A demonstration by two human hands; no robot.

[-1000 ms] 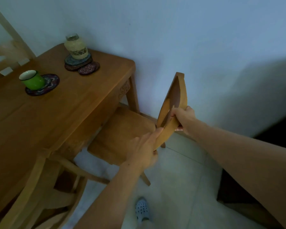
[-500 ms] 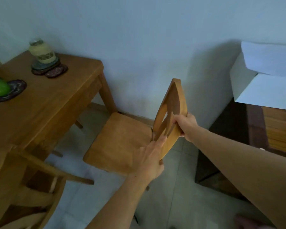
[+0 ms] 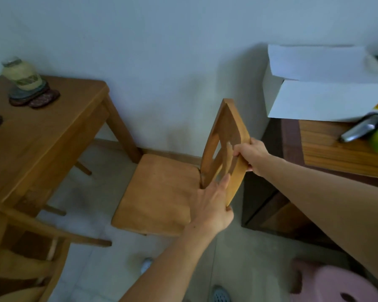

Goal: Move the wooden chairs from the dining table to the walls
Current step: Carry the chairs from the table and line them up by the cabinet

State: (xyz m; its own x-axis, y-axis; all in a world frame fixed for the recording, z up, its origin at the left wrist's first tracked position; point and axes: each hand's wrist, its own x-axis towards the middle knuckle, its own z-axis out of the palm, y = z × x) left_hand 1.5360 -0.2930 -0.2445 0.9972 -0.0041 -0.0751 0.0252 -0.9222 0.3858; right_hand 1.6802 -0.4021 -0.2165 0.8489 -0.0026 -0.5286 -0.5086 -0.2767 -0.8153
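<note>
1. The wooden chair (image 3: 159,192) is between the dining table (image 3: 52,136) and a dark cabinet (image 3: 268,205), close to the wall. Its legs are hidden beneath the seat, so contact with the floor cannot be confirmed.
2. The right hand (image 3: 252,156) is curled round the backrest's top rail, fingertips out of sight behind it.
3. The left hand (image 3: 214,205) lies against the rail's near end, fingers nearly straight and thumb obscured.
4. A second chair (image 3: 31,247), lower left, is cut off by the frame edge.
5. The jar (image 3: 22,73) on the table is blurred.
</note>
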